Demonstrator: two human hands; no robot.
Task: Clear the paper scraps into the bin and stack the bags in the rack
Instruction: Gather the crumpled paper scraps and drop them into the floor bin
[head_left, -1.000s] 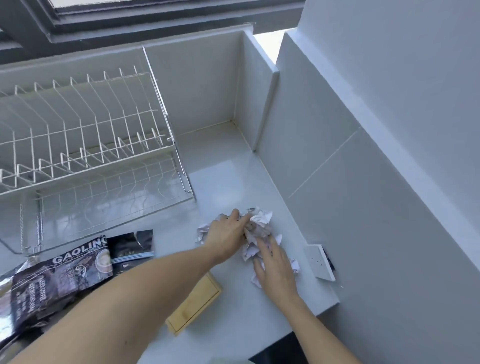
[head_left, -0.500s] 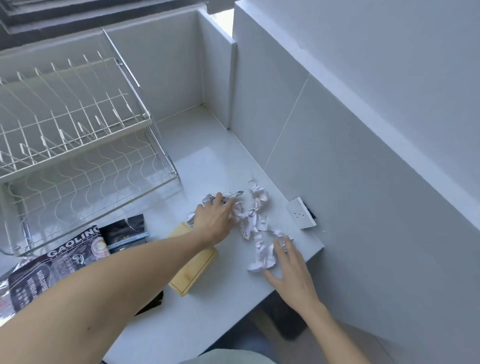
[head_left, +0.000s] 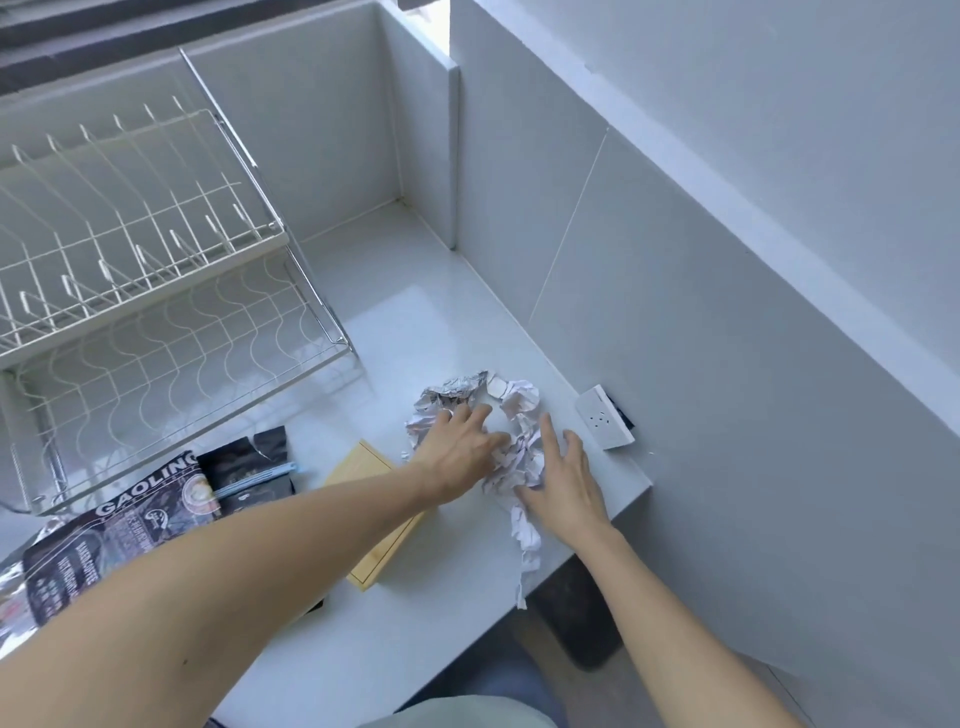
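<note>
We see left hand (head_left: 462, 447) flat, fingers spread, pressing on heap of crumpled white and silvery paper scraps (head_left: 511, 431) at right end of glossy white counter (head_left: 415, 332). Right hand (head_left: 566, 478) also splayed, palm down on heap's near side, grasping nothing. Scraps trail toward counter's front edge. We note black printed foil bags (head_left: 130, 519) lying flat at left, before white two-tier wire rack (head_left: 140, 270). Pale wooden box (head_left: 384, 540) under left forearm. White wall socket (head_left: 605, 418) just beside scraps.

Both forearms bare, no sleeves; left hand (head_left: 457, 452) and right hand (head_left: 566, 480) ungloved; pale grey-green garment (head_left: 467, 714) at bottom edge.
</note>
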